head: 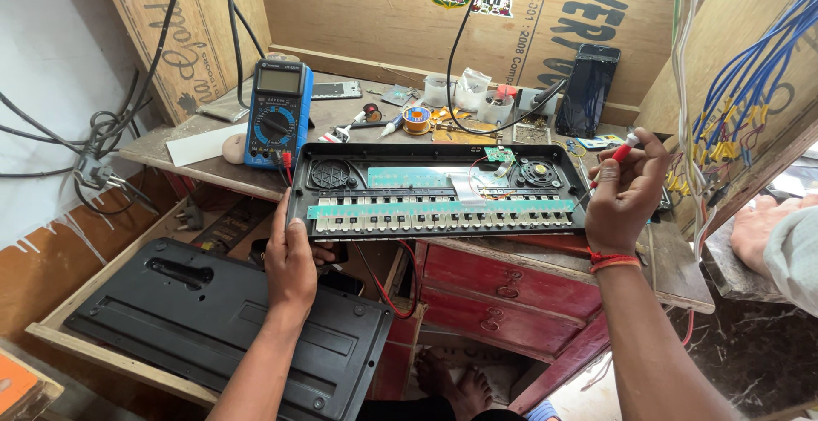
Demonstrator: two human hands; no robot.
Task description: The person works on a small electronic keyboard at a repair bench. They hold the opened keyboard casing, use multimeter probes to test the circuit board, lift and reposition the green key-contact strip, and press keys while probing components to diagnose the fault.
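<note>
1. An opened electronic keyboard (439, 191) lies on the edge of a wooden workbench (673, 272), with its inside facing up. Green circuit strips and two round speakers are visible inside the black case.
2. The left hand (291, 259) grasps the left end of the keyboard at its near corner, with the thumb on the rim.
3. The right hand (626, 191) is at the right end of the keyboard. It is closed around a red probe (622, 150), which it holds between the fingertips.
4. A blue multimeter (277, 112) stands just behind the left end of the keyboard, and its red and black leads are plugged in at the bottom.
5. Behind the keyboard there are a spool of solder wire (417, 119), small plastic cups (439, 90) and a dark phone (588, 89) leaning on the wall.
6. The black back cover (230, 327) lies lower on the left, in an open drawer.
7. Bare feet (452, 383) are visible under the bench.
</note>
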